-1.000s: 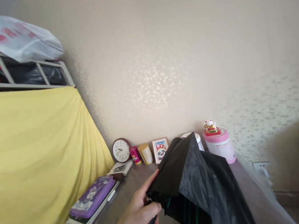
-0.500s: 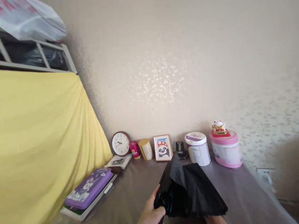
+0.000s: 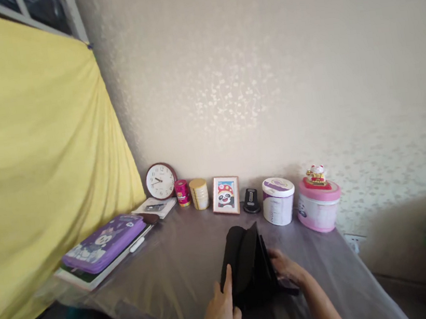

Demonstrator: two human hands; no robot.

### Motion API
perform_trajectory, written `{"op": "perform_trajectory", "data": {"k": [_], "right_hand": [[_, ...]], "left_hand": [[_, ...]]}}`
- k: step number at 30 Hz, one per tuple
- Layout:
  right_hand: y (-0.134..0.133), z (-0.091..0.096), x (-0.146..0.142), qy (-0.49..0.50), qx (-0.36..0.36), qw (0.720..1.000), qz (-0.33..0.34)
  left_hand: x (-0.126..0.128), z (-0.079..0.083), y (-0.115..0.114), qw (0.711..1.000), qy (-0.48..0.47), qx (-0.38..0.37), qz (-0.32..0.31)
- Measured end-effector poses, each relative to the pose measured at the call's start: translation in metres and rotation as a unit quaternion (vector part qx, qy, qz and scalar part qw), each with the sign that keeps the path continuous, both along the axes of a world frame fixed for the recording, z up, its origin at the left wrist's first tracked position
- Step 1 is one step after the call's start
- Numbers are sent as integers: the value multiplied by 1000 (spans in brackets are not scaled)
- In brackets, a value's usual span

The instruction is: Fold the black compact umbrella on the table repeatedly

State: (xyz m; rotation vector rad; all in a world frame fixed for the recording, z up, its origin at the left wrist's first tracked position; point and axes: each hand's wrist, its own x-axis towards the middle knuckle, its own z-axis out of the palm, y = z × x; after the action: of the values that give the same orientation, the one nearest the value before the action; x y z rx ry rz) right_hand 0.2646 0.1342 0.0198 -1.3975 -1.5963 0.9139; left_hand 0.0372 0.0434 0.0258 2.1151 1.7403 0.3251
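Observation:
A black folding umbrella [image 3: 242,260], its cloth loosely folded in panels, is held over the near middle of the table. My left hand [image 3: 223,310] is closed on its near left side, with the index finger lying along the cloth. On the other side, my right hand [image 3: 284,265] grips the edge of a panel, its fingertips partly hidden by the dark cloth. The handle cannot be seen from here.
Along the wall stand a clock [image 3: 161,181], a pink can [image 3: 182,193], a yellow-lidded jar [image 3: 199,195], a panda picture frame [image 3: 225,195], a black device [image 3: 251,201], a white tub [image 3: 279,208] and a pink tub [image 3: 318,210] with a cat figurine. A purple case [image 3: 104,244] lies left on books.
The view has tilted down and turned slightly right. My right hand has come out from beneath the cloth to the umbrella's right side, and the panels are gathered narrower. My left hand has shifted onto the cloth.

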Motion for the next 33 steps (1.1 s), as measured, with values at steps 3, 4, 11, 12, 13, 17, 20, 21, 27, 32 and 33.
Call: {"op": "perform_trajectory", "data": {"k": [3,4,11,12,13,17,20,21,27,32,33], "right_hand": [[-3,23,10,-39,34,996,-78],[-8,31,10,-50,53,993,-97],[-71,37,-31,-108,120,969,-187],[-78,33,-36,-106,116,967,-200],[-85,29,-42,-101,109,967,-209],[-102,22,-59,-65,69,976,-198],[-106,22,-69,-71,59,976,-196],[-106,22,-71,-77,61,975,-201],[-94,29,-83,-39,66,978,-196],[-72,43,-106,49,55,991,-116],[-67,45,-111,71,47,992,-94]], "left_hand": [[6,7,-5,999,47,-3,-10],[8,10,-6,998,59,-2,-14],[10,9,-5,998,62,-3,-9],[9,7,-5,998,57,-3,-5],[9,6,-4,999,51,-2,-2],[8,5,-2,999,40,-15,12],[8,9,-3,999,38,-23,22],[8,10,-3,999,37,-23,22],[8,13,-4,998,39,-38,24],[8,9,-1,998,38,-46,23],[9,9,-1,998,37,-47,22]]}}
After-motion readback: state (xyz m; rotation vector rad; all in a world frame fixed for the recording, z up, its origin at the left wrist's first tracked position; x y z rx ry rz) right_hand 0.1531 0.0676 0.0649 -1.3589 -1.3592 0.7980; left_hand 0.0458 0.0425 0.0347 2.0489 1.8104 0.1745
